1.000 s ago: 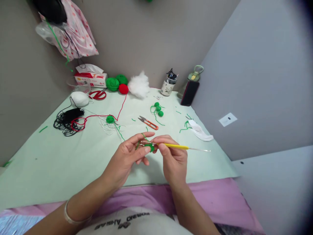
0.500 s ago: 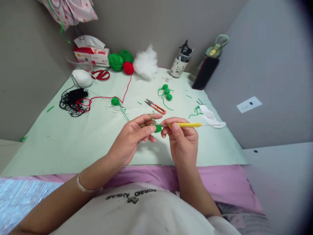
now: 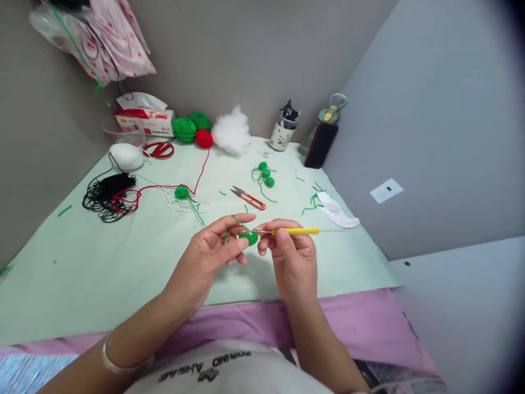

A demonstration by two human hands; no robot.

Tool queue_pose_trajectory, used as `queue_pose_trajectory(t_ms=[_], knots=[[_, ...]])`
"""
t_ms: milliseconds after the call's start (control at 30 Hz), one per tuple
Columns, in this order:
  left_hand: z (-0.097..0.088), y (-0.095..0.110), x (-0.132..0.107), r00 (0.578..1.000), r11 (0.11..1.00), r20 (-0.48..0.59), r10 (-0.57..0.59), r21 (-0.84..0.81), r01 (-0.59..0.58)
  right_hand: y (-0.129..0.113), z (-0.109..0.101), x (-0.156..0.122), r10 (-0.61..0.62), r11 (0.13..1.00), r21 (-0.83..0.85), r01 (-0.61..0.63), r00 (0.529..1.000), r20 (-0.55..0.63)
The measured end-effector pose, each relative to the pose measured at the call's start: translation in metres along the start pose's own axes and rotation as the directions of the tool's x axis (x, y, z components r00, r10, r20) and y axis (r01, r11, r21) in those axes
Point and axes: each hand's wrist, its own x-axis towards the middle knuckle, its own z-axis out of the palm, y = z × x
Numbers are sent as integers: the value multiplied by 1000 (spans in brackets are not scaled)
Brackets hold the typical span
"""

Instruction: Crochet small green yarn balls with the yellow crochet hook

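Note:
My left hand [image 3: 209, 254] pinches a small green crochet piece [image 3: 250, 238] between thumb and fingers, with green yarn looped over the forefinger. My right hand [image 3: 291, 254] is closed round a yellow-handled crochet hook [image 3: 296, 231]; its metal tip points left into the green piece. Both hands hover over the near part of the pale green table [image 3: 102, 262]. The green yarn runs back to a small green yarn ball [image 3: 181, 192].
Orange thread snips [image 3: 248, 198] and small green crochet bits [image 3: 264, 174] lie just beyond my hands. Black yarn [image 3: 103, 192], red yarn, a white ball [image 3: 126, 156], green and red balls [image 3: 191, 129], stuffing [image 3: 232, 131], tissue box [image 3: 143, 117], jar [image 3: 283, 137] and phone [image 3: 320, 145] line the far side.
My hands keep the same grip on hook and green piece, shifting only slightly while the head camera tilts down and back up.

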Motion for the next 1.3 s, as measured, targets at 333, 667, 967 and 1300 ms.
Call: queue_pose_trajectory(t_ms=[333,667,967,1300], knots=[[-1,2,-3,1000,1000,-2,-10,-12,10,-4,4,0,-34,991,-131,34,999,7],[-1,2,-5,994,996,-70,85,47,-82,-14,5,-7,-184,918,-334,215,975,123],[8,1,-11,960,966,-188,208,193,-172,-7,4,-12,-499,413,-600,685,721,480],[5,12,0,994,947,-4,-107,-304,101,-12,4,-4,-378,809,-431,399,916,138]])
